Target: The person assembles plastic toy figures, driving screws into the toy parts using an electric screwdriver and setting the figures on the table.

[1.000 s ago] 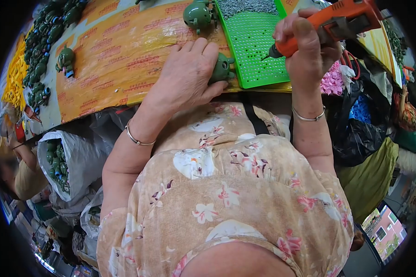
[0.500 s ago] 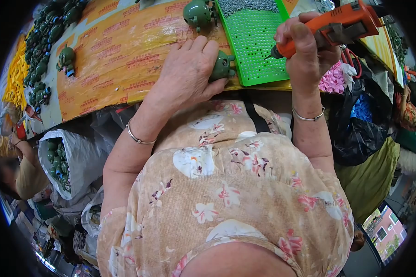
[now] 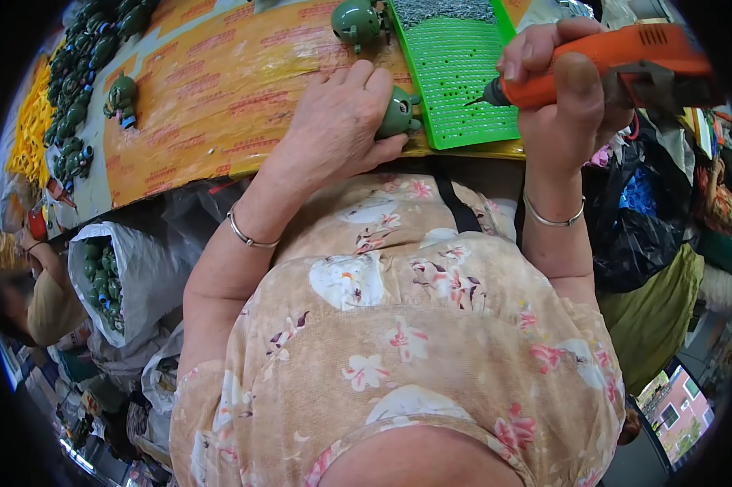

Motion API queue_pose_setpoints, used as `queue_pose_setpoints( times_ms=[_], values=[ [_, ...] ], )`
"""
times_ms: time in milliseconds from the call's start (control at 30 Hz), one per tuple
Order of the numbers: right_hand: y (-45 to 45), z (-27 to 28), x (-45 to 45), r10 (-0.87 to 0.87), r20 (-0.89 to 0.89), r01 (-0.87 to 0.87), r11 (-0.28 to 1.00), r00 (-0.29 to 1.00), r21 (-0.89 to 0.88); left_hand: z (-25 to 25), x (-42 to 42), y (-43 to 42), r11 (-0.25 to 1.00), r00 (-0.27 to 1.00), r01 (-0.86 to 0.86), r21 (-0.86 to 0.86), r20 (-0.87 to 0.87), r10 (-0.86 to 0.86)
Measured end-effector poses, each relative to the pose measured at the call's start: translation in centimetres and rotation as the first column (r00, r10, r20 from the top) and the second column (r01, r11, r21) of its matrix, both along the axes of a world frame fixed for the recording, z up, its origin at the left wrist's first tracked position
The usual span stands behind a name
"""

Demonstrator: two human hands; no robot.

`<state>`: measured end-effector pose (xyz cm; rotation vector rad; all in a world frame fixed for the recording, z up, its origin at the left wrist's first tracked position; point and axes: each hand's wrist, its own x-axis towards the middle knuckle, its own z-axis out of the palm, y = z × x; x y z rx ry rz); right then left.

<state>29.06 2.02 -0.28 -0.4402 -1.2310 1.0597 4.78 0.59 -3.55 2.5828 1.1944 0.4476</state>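
My left hand [image 3: 342, 114] is closed around a green toy piece [image 3: 398, 114] at the table's front edge; part of the piece is hidden under the palm. In my right hand [image 3: 561, 97] is an orange electric screwdriver [image 3: 626, 65], its dark tip pointing left over a green perforated tray [image 3: 455, 89]. Small grey metal screws [image 3: 447, 11] are heaped at the tray's far end. Beyond my left hand sits another round green toy piece [image 3: 355, 23]. A green toy figure [image 3: 121, 99] stands farther left on the orange table cover [image 3: 220, 81].
Dark green toy parts [image 3: 78, 73] are piled at the table's left, beside yellow pieces [image 3: 29, 130]. A white sack [image 3: 135, 276] of green parts stands below. Black bags [image 3: 638, 235] hang at the right. Another person's arm [image 3: 49, 276] shows at far left.
My right hand has lifted the screwdriver slightly up and right, and it looks larger in view. My left hand stays on the toy piece. The whole view has shifted a little.
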Motion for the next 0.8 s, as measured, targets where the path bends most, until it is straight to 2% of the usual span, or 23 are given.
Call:
queue_pose_setpoints(
  times_ms=[33, 100, 200, 233, 333, 400, 500, 600, 633, 667, 733, 767, 800],
  values=[
    [-0.3, 0.3, -0.5, 0.029, 0.021, -0.028, 0.999, 0.999, -0.036, 0.1, 0.0, 0.0, 1.0, 1.0, -0.006, -0.03, -0.016, 0.005],
    [-0.9, 0.6, -2.9, -0.086, -0.007, 0.086, 0.996, 0.996, 0.006, -0.1, 0.0, 0.0, 0.999, 1.0, -0.002, 0.043, 0.024, 0.001],
    [-2.1, 0.9, -5.8, -0.121, -0.106, 0.104, 0.983, 0.987, -0.15, -0.9, 0.0, 0.2, 0.996, 0.998, 0.013, 0.094, 0.065, -0.019],
    [-2.3, 0.2, -5.9, -0.138, -0.053, 0.127, 0.975, 0.989, -0.181, -1.0, -0.1, 0.2, 0.995, 0.997, 0.019, 0.1, 0.074, -0.027],
    [-2.5, 0.7, -5.1, 0.097, -0.202, -0.153, 0.945, 0.975, -0.289, -1.0, -0.1, 0.2, 0.992, 0.997, 0.021, 0.123, 0.074, -0.031],
    [-1.6, -0.3, -4.7, 0.097, 0.076, -0.091, 0.993, 0.992, -0.077, -1.1, -0.1, 0.2, 0.993, 0.997, 0.017, 0.118, 0.079, -0.026],
    [-1.7, -0.5, -5.0, 0.102, 0.047, -0.097, 0.991, 0.994, -0.095, -1.2, -0.1, 0.2, 0.992, 0.997, 0.013, 0.123, 0.071, -0.022],
    [-2.8, -0.3, -6.5, -0.103, 0.059, 0.111, 0.981, 0.993, -0.157, -0.8, -0.1, 0.1, 0.996, 1.0, 0.013, 0.089, 0.014, -0.014],
    [-2.7, 0.3, -6.2, -0.052, -0.282, -0.078, 0.899, 0.958, -0.43, -0.6, -0.1, 0.0, 0.997, 1.0, 0.012, 0.07, -0.013, -0.012],
    [-2.4, 1.4, -5.6, -0.101, -0.588, -0.337, 0.737, 0.802, -0.585, -0.6, -0.1, 0.0, 0.998, 1.0, 0.011, 0.066, -0.012, -0.011],
    [-2.4, 1.2, -5.4, -0.102, -0.484, -0.269, 0.722, 0.869, -0.637, -0.7, -0.1, 0.0, 0.998, 1.0, 0.01, 0.06, -0.01, -0.009],
    [-2.8, -0.2, -5.8, -0.081, -0.043, 0.052, 0.881, 0.996, -0.471, -1.0, -0.1, 0.1, 0.998, 0.999, 0.014, 0.069, 0.032, -0.016],
    [-3.0, -1.0, -6.0, -0.183, 0.395, 0.256, 0.956, 0.9, -0.141, -1.5, -0.1, 0.2, 0.997, 0.997, 0.018, 0.08, 0.074, -0.024]
  ],
)
